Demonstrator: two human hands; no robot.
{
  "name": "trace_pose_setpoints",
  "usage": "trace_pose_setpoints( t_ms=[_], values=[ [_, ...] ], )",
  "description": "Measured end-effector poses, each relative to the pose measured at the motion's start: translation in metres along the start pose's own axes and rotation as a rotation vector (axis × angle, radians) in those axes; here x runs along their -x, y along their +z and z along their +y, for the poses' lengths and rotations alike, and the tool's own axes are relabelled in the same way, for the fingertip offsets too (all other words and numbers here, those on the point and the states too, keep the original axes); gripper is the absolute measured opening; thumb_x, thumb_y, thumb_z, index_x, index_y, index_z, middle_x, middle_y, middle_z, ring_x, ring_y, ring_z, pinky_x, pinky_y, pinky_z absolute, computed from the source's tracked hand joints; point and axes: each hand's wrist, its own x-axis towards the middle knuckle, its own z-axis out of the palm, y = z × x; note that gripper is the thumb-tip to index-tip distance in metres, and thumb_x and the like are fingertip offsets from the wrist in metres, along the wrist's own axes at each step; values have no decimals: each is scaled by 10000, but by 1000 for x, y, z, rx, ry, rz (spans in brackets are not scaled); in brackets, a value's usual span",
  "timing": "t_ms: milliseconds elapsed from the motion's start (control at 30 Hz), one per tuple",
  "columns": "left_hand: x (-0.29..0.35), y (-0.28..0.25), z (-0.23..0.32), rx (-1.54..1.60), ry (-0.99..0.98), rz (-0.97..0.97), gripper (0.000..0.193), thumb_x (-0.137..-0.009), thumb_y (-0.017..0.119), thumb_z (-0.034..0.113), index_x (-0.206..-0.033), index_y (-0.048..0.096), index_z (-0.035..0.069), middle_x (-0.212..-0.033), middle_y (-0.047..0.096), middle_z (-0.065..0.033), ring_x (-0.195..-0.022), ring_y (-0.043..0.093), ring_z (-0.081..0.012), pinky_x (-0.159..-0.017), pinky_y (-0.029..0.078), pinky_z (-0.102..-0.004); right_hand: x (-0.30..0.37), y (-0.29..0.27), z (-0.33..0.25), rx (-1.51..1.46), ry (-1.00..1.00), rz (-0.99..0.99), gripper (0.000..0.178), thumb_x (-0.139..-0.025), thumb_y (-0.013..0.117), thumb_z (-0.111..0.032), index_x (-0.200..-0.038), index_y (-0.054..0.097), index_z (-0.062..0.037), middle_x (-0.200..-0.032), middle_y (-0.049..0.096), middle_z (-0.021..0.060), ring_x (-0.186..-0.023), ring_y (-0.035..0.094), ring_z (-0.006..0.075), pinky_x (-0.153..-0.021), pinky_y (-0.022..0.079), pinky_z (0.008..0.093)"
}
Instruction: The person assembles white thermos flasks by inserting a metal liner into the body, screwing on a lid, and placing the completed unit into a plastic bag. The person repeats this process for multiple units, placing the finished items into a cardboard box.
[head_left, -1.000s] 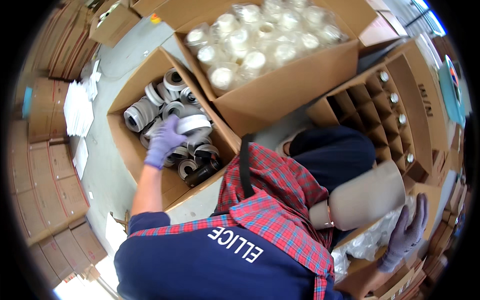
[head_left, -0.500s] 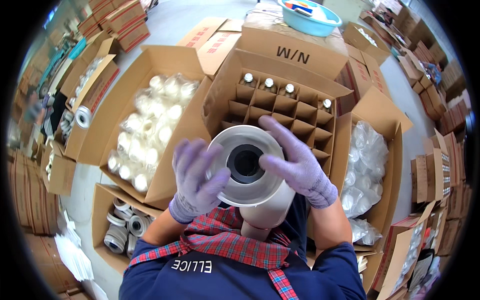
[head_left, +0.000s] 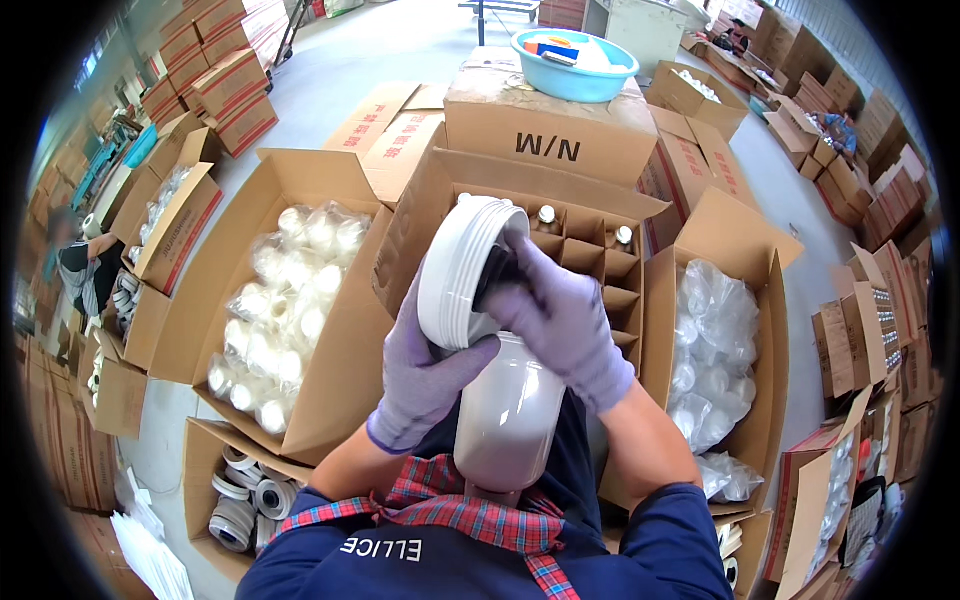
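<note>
My left hand (head_left: pixel 412 385), in a light purple glove, grips a wide white threaded collar (head_left: pixel 445 285) by its lower left side. The collar is tilted, its opening turned to the right. My right hand (head_left: pixel 565 320), gloved alike, has bent fingers inside that opening, against a black part (head_left: pixel 494 268) in its centre. Whether those fingertips pinch the black part is hidden. Below the hands, a glossy whitish rounded vessel (head_left: pixel 510 410) stands in front of my apron; whether it touches the collar is unclear.
Ahead is a carton with cardboard dividers (head_left: pixel 585 255) and capped bottles (head_left: pixel 546 215). Bagged white parts (head_left: pixel 290 310) fill the left carton, clear bags (head_left: pixel 715 340) the right. Similar collars (head_left: pixel 232 522) lie lower left. A blue basin (head_left: pixel 575 70) tops a box. Other people work farther off.
The collar has tipped from facing up to facing right. My left hand has closed on it, and my right fingers have moved into its opening. The view has shifted upward.
</note>
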Motion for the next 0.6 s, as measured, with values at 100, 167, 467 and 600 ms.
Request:
trace_pose_setpoints(
  t_ms=[100, 167, 467, 600],
  values=[
    [-12, -2, -5, 12, 24, -54, 845, -799, 757, -28, -1527, 328, -25, -1402, 554, -132, -1275, 544, -197, -1074, 447, -356, 10, -2, 4, 16, -39, 153, 642, -821, 759, -158, -1382, 502, 21, -1100, 613, 267, -961, 684, 369, -825, 570, 407],
    [-14, -2, -6, 167, -25, -130, 867, -798, 767, -17, -1536, 313, -26, -1416, 546, -131, -1284, 536, -189, -1074, 442, -348, 1, 2, 12, 98, -238, 174, 517, -896, 702, -191, -1342, 541, 16, -901, 668, 206, -809, 709, 335, -734, 583, 380],
    [-28, 20, -13, -95, 138, -132, 821, -784, 735, -69, -1512, 358, -21, -1381, 572, -128, -1241, 576, -206, -1043, 493, -356, -8, -6, 33, -361, 383, 14, 642, -849, 731, -141, -1415, 480, 30, -911, 715, 195, -798, 723, 372, -733, 584, 349],
    [-44, 4, -26, 209, -178, -188, 888, -783, 739, -71, -1551, 295, -23, -1424, 545, -140, -1285, 546, -196, -1071, 463, -345, -8, 1, 40, 179, -310, 327, 557, -859, 725, -133, -1356, 532, 29, -930, 700, 224, -900, 713, 399, -812, 576, 377]
  ],
)
